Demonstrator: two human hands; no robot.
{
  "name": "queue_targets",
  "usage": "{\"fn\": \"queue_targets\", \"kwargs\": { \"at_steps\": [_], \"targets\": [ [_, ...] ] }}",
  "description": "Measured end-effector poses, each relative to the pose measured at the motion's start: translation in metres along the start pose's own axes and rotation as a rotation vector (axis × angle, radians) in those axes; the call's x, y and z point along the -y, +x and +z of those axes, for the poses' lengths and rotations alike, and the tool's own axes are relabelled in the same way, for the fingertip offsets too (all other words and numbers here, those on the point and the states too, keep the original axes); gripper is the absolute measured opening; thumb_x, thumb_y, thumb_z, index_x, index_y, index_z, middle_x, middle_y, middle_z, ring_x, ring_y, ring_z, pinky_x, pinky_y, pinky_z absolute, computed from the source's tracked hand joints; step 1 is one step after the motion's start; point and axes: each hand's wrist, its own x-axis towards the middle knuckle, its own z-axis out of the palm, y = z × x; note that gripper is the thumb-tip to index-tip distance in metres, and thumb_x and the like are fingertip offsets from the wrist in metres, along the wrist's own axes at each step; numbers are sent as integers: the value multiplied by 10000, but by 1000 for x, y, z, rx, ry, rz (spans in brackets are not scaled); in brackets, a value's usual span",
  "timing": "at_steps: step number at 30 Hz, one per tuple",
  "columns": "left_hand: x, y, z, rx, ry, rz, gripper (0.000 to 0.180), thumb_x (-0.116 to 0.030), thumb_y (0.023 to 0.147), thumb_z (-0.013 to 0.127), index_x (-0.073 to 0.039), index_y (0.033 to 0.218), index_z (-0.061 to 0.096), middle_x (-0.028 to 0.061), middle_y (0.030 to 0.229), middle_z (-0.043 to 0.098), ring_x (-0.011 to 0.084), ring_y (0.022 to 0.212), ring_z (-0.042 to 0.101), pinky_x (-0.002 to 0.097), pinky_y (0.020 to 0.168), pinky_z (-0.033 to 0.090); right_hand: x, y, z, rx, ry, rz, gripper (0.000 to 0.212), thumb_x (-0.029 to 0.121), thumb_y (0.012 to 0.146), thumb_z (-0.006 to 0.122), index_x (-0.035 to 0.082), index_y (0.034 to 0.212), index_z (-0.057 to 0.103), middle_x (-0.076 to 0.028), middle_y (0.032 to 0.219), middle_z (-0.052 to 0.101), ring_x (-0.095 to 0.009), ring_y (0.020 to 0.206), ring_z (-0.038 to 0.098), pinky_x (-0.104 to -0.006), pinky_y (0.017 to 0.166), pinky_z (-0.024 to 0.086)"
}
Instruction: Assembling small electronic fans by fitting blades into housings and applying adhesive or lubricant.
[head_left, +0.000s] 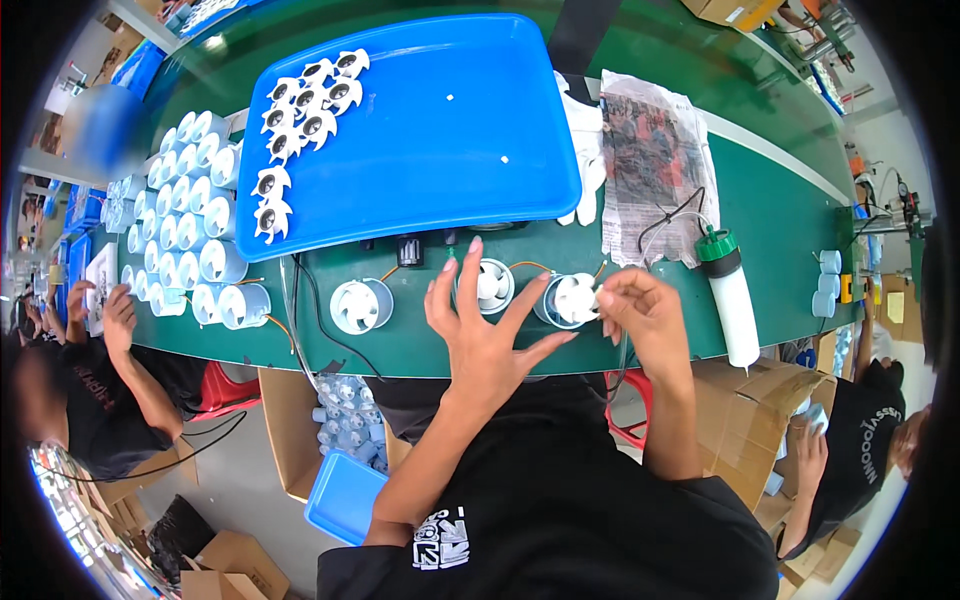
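Note:
Three light blue round fan housings stand in a row along the bench's near edge. The left housing and the middle one carry white fan wheels, such as the middle fan wheel. My left hand is over the bench with its fingers spread, partly covering the middle fan and reaching toward the right housing. My right hand is pinched at the right edge of a white fan wheel, which lies at the mouth of the right housing. Its fingers partly hide the contact.
A blue tray with several white fan wheels lies beyond my hands. Many light blue housings stand at left. A white tube with a green cap and a newspaper are at right. Other people work on both sides.

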Motion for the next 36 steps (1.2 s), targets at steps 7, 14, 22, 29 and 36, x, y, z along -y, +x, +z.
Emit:
{"fn": "queue_targets", "kwargs": {
  "at_steps": [7,14,22,29,36],
  "targets": [
    [2,-3,1,50,44,-38,561,-457,665,862,-273,1175,719,201,1530,300,425,1348,259,573,1078,245,18,-5,29,-114,-415,-99,137,108,926,685,-14,956,631,-41,716,592,-68,586,484,-259,528,380],
    [1,-2,4,29,6,-15,563,-413,646,880,-264,1165,723,199,1527,304,429,1343,267,548,1078,267,20,-9,21,-36,-528,-322,113,110,914,685,2,945,691,-93,723,637,-173,566,552,-307,542,429],
    [0,-1,3,38,-2,-18,569,-369,621,903,-252,1150,729,196,1522,312,443,1337,282,544,1084,279,29,-7,35,-205,-659,-610,365,90,937,643,-32,618,514,-118,561,492,-262,479,457,-376,461,327],
    [4,-3,3,-2,-20,6,696,-391,596,920,-198,1222,684,214,1535,292,427,1377,262,517,1119,242,-13,-8,31,-292,-296,-363,108,69,959,624,-18,919,574,-34,652,526,-82,565,450,-257,509,347],
    [17,-39,-56,-323,-31,-143,602,-154,676,861,-112,1217,600,198,1441,375,391,1308,370,492,1071,325,-32,-25,37,-161,-507,-256,748,174,756,836,47,1402,482,-50,817,572,-89,579,422,-247,529,369]
  ]
}}
